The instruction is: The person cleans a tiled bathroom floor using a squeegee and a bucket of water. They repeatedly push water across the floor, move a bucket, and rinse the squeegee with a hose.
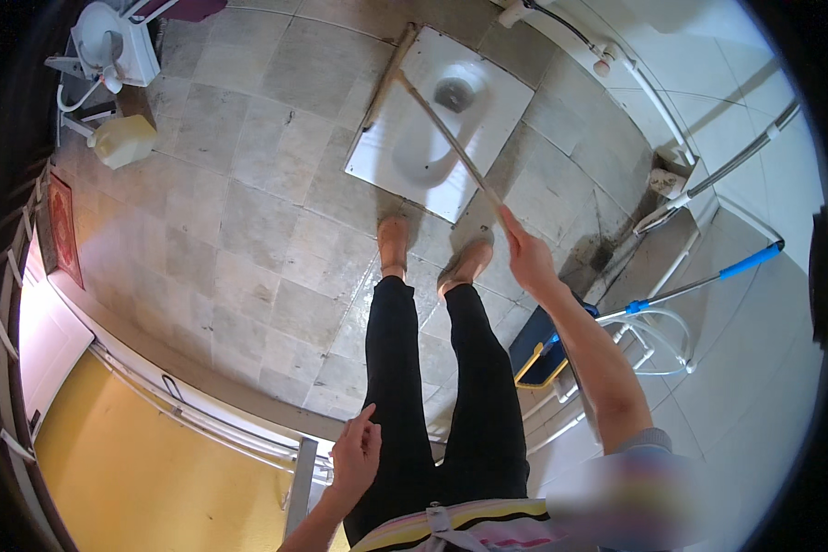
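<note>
My right hand [529, 258] is wrapped round the handle of a long T-shaped floor squeegee [451, 143]. Its pale stick slants over the white squat toilet [377, 164] set in the floor. The wide brown crossbar lies along the toilet's left edge, on or just above the floor. By my left thigh hangs my left hand [354, 451], with nothing in it, the index finger stretched out and the others loosely bent. My feet stand on the tiles just in front of the toilet.
Grey floor tiles [239, 221] look wet near my feet. Pipes [658, 106] run along the right wall. A blue-handled mop pole [750, 262] and a dark dustpan-like object with yellow edging [535, 345] are at right. A washbasin [143, 55] and yellowish jug [124, 140] stand far left.
</note>
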